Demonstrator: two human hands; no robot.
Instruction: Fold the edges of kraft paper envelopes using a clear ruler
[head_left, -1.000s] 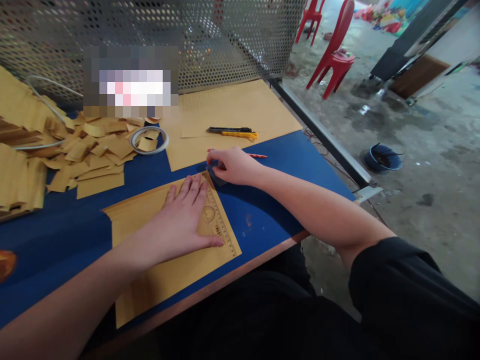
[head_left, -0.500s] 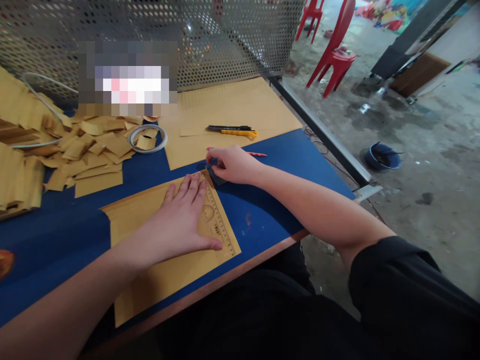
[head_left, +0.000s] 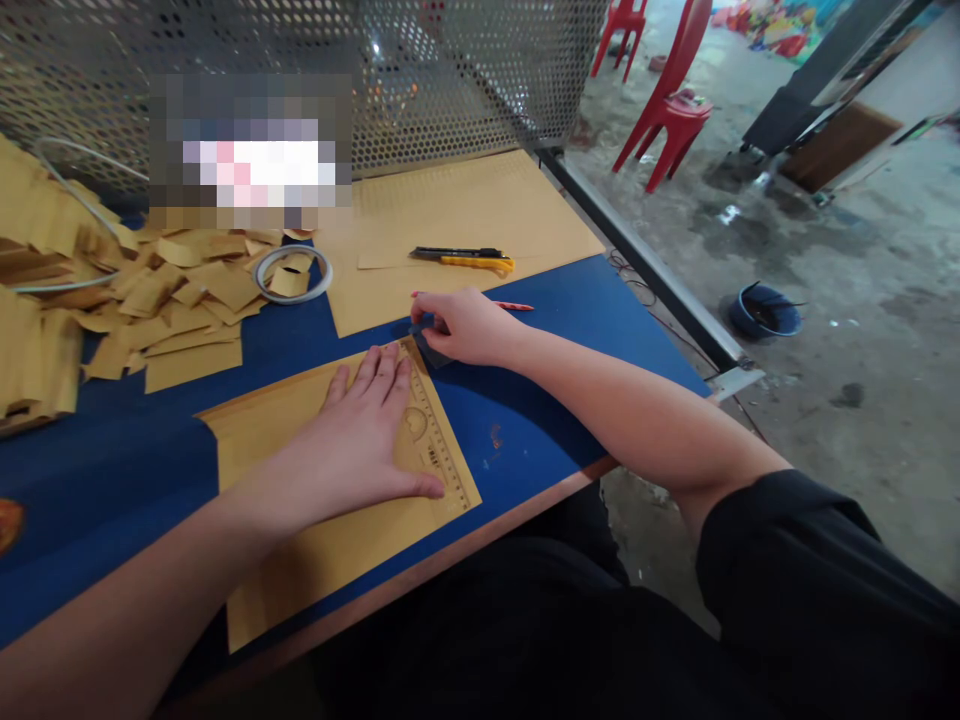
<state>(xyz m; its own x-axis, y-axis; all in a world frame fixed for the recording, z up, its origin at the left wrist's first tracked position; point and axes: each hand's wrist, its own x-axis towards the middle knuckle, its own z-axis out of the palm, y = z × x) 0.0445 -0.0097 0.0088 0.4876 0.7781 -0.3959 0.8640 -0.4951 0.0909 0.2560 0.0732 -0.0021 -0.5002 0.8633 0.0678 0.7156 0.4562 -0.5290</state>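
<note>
My left hand (head_left: 356, 430) lies flat with fingers spread on a sheet of brown paper (head_left: 337, 555). It presses a clear plastic ruler (head_left: 442, 455) with a protractor mark along the sheet's right edge. At the ruler's far end, my right hand (head_left: 466, 325) is closed in a pinch on a small dark flat piece (head_left: 433, 352), whose kind I cannot make out. Partly behind that hand lies a red patterned pen (head_left: 516, 306). Beyond it, a black utility knife (head_left: 457, 253) and a yellow utility knife (head_left: 480, 264) rest side by side on larger brown paper (head_left: 525, 200).
A roll of tape (head_left: 324, 275) sits beside a heap of cut brown paper pieces (head_left: 187, 310) at the left. Perforated metal (head_left: 465, 60) stands behind the blue tabletop (head_left: 540, 410). Off to the right are a red chair (head_left: 664, 115) and a blue bucket (head_left: 765, 312) on the floor.
Both hands keep nearly the same place on the ruler and at its far end. The whole view has shifted very slightly.
</note>
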